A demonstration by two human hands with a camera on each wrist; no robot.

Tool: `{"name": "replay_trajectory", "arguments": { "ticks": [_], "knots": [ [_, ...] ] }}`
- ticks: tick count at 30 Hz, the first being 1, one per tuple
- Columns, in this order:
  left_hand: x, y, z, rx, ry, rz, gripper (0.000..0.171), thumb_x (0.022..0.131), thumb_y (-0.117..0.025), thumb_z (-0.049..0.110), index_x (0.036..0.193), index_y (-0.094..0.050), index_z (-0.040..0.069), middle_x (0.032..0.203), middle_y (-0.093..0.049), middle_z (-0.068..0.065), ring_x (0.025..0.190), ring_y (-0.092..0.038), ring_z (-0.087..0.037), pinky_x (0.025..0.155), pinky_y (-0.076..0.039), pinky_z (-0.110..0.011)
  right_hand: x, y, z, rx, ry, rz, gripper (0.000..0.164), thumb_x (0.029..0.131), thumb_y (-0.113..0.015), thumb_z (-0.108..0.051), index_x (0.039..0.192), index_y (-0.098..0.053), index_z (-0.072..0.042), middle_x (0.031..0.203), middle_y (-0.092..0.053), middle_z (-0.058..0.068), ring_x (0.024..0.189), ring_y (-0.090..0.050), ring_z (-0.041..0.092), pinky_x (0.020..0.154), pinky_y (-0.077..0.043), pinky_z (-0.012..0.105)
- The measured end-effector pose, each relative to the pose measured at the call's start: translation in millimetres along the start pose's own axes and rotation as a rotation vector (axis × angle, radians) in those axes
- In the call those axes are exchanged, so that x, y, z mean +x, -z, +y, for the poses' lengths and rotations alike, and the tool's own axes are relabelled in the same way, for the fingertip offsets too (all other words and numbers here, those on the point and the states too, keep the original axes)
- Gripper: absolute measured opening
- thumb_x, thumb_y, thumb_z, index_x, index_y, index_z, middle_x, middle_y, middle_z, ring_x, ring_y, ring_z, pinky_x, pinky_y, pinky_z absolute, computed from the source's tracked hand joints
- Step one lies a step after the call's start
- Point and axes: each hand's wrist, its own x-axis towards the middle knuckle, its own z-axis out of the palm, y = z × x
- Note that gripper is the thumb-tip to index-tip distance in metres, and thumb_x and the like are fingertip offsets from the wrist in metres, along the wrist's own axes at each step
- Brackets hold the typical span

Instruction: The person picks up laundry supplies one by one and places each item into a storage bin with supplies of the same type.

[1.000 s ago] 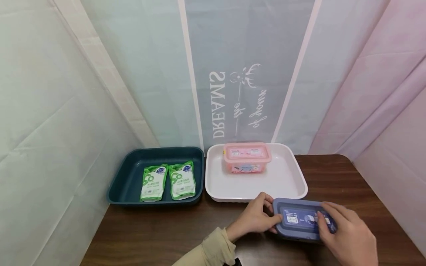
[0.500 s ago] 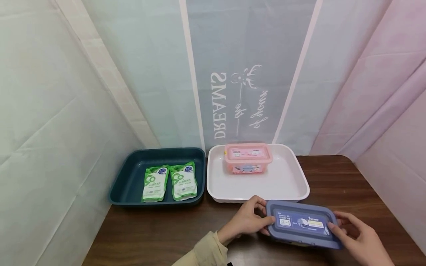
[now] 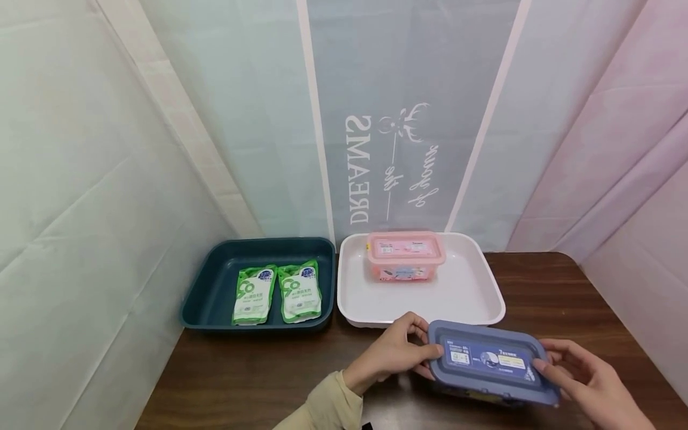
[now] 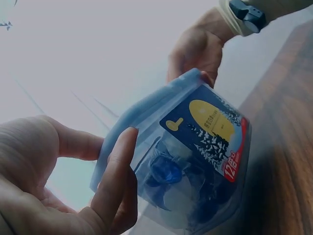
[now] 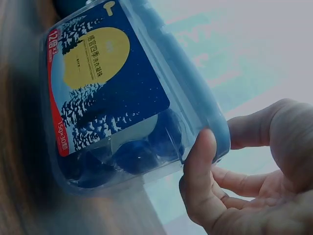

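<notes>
A box of laundry pods [image 3: 484,343] with a blue-grey lid stands at the front right of the table, turned slightly askew. My left hand [image 3: 388,353] pinches its left end, thumb on top of the lid rim and fingers beneath. At the opposite end my right hand [image 3: 588,379] grips the lid in the same way. Through the clear wall, blue and white pods [image 4: 168,171] show in the left wrist view. A dark blue label [image 5: 105,78] with a yellow circle covers the box's side in the right wrist view.
Behind the box stands a white tray [image 3: 376,304] holding a pink lidded box [image 3: 405,257]. Left of it, a dark green tray [image 3: 212,298] holds two green-and-white pouches [image 3: 254,295] [image 3: 301,292]. Fabric walls enclose the wooden table [image 3: 252,376].
My right hand has moved from the top of the lid to its right end. The box has shifted a little left and turned, its right end coming nearer. My left hand keeps its hold.
</notes>
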Motion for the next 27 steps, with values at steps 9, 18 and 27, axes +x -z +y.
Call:
{"name": "replay_trajectory", "arguments": {
  "ticks": [9,18,27],
  "knots": [
    [-10.0,2.1,26.3,-0.052,-0.068,-0.05,0.028,0.098,-0.07,-0.003,0.12,-0.053,0.001,0.102,-0.056,-0.008,0.068,-0.069,-0.016,0.062,-0.064,-0.029,-1,17,-11,0.162,0.074,-0.025,0.026,0.112,-0.06,-0.024,0.13,-0.057,-0.042,0.11,-0.067,-0.005,0.083,-0.069,0.012,0.067,-0.063,0.034],
    [-23.3,7.4,44.0,-0.091,-0.172,-0.016,0.03,0.098,-0.068,-0.006,0.126,-0.056,-0.002,0.105,-0.056,-0.007,0.079,-0.072,-0.016,0.063,-0.063,-0.028,7,25,-16,0.467,0.327,-0.134,0.043,0.11,-0.052,0.003,0.137,-0.062,-0.029,0.109,-0.071,-0.003,0.08,-0.075,0.021,0.057,-0.061,0.034],
    [-30.8,17.9,52.0,-0.082,-0.208,-0.008,0.033,0.101,-0.066,-0.003,0.132,-0.056,-0.003,0.11,-0.056,-0.008,0.075,-0.071,-0.016,0.065,-0.064,-0.029,15,29,-32,0.509,0.404,-0.202,0.046,0.111,-0.046,0.006,0.144,-0.06,-0.022,0.113,-0.071,0.002,0.084,-0.075,0.021,0.062,-0.063,0.033]
  ]
}}
